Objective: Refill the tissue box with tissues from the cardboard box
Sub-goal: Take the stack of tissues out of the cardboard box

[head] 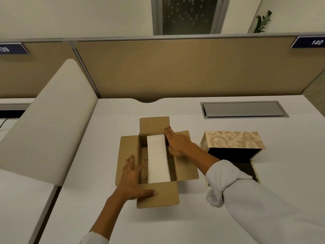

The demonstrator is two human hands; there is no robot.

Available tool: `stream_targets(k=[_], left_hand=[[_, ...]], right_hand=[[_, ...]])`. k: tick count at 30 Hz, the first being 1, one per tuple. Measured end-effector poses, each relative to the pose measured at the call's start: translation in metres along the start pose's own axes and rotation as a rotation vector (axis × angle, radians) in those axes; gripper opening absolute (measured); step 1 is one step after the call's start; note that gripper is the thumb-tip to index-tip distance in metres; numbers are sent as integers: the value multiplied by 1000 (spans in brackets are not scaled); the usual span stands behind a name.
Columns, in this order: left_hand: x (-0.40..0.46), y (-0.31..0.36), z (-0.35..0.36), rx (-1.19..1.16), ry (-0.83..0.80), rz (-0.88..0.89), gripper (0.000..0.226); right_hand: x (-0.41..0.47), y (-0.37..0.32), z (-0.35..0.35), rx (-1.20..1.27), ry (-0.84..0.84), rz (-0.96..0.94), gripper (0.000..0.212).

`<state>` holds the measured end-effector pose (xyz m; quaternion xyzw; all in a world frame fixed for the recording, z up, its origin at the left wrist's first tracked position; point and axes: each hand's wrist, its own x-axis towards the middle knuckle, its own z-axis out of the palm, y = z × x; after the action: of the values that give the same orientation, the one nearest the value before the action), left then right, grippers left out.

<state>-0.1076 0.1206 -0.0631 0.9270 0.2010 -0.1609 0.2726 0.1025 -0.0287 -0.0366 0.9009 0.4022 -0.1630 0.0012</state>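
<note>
White desk (175, 226): cardboard box (130, 155) sits centre, all four flaps folded out. Tissue box (233, 140) lies just to its right, lid raised, dark interior apparently empty. White tissue stack (157, 159) lies lengthwise inside the carton. My left hand (132, 178) rests flat, fingers spread, on the left and near flaps, gripping nothing. My right hand (177, 143) is open at the stack's far right edge, fingers extended, not yet closed. Judgement: pin the carton, slide fingers under both long sides, lift the stack level so it stays squared.
</note>
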Motion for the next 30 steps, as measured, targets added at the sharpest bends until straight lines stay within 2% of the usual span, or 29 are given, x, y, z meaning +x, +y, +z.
stream_targets(k=[2, 5, 7, 9, 10, 11, 13, 16, 21, 25, 28, 30], left_hand=[[1, -6, 13, 27, 60, 19, 124], [2, -15, 26, 22, 158, 61, 82], [3, -19, 30, 8, 198, 85, 64], [5, -23, 33, -5, 222, 103, 62], [5, -23, 33, -11, 233, 113, 63], [4, -23, 33, -14, 239, 119, 63], [4, -22, 33, -8, 250, 127, 61], [4, -22, 32, 17, 254, 129, 59], [4, -20, 32, 56, 255, 132, 59], [4, -18, 32, 31, 283, 144, 54], [3, -16, 30, 48, 298, 145, 54], [3, -15, 30, 70, 298, 129, 54]], right_hand=[[11, -4, -2, -49, -36, 46, 79], [20, -12, -8, -35, -20, 73, 74], [14, -20, -8, 122, 145, 117, 65], [6, -37, 6, 334, 365, 198, 55], [4, -48, 16, 427, 411, 248, 57], [2, -58, 25, 542, 384, 313, 62], [8, -73, 41, 819, 168, 495, 77], [18, -80, 54, 1122, -79, 707, 74], [25, -73, 65, 1161, -93, 785, 57], [31, -71, 57, 1073, -132, 821, 62], [35, -67, 44, 1002, -260, 776, 64], [35, -64, 34, 1132, -314, 713, 60]])
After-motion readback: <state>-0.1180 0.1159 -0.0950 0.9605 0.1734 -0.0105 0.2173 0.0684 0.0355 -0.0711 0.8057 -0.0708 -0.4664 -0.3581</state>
